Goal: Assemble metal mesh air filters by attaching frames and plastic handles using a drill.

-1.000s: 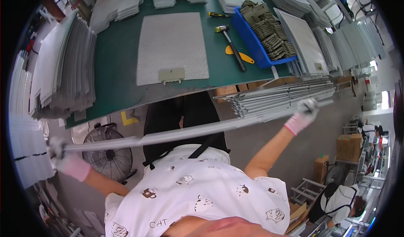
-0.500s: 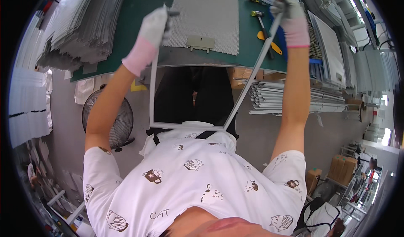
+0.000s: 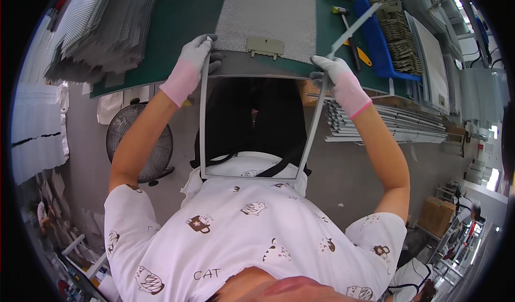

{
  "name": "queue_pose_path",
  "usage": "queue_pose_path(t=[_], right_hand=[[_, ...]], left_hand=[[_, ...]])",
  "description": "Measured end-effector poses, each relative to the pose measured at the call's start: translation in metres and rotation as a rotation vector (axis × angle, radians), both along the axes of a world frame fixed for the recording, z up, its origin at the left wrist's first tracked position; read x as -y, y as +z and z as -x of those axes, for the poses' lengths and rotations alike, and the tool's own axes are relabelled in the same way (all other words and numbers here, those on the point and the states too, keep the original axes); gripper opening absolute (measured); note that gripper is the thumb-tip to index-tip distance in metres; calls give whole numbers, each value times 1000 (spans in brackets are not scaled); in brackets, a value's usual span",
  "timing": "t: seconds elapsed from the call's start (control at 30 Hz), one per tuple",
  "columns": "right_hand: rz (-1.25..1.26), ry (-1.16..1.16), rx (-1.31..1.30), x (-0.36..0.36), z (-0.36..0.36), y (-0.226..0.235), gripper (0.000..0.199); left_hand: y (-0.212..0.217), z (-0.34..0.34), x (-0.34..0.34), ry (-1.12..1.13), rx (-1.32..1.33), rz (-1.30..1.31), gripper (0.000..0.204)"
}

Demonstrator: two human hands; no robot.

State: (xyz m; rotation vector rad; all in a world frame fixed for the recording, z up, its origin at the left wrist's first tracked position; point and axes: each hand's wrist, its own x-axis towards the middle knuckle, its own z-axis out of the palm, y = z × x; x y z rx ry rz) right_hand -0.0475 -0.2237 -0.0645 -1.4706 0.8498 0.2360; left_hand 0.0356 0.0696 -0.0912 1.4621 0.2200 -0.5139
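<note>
A thin light-grey metal frame spans from the table edge to my waist, with both side bars running away from me. Near the far end of the left bar, my left hand is closed around it, in a grey-and-white glove with pink cuff. My right hand, gloved alike, grips the right bar beside a corner. Past that corner, a further length of the frame angles off to the far right. A mesh panel lies flat on the table beyond my hands, with a beige slotted plate at its near edge.
Stacked mesh sheets stand at left on the green table. At right are a hammer, a yellow-and-black tool and a blue bin of beige plates. Below are metal strips and a fan.
My right hand has come back toward me and left along the frame to the corner. My left hand has lowered slightly. The frame's near end has shifted closer to my body.
</note>
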Motion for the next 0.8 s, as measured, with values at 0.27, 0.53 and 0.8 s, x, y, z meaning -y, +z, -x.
queue_pose_path(t=[0.27,0.53,0.8], right_hand=[[56,26,122,17,-11,-17,36],[-148,-64,379,17,-1,-24,12],[-132,-56,399,25,3,-41,10]], left_hand=[[-19,-4,-7,37,-27,114,20],[-20,2,-6,142,2,209,18],[-19,7,10,212,9,274,26]])
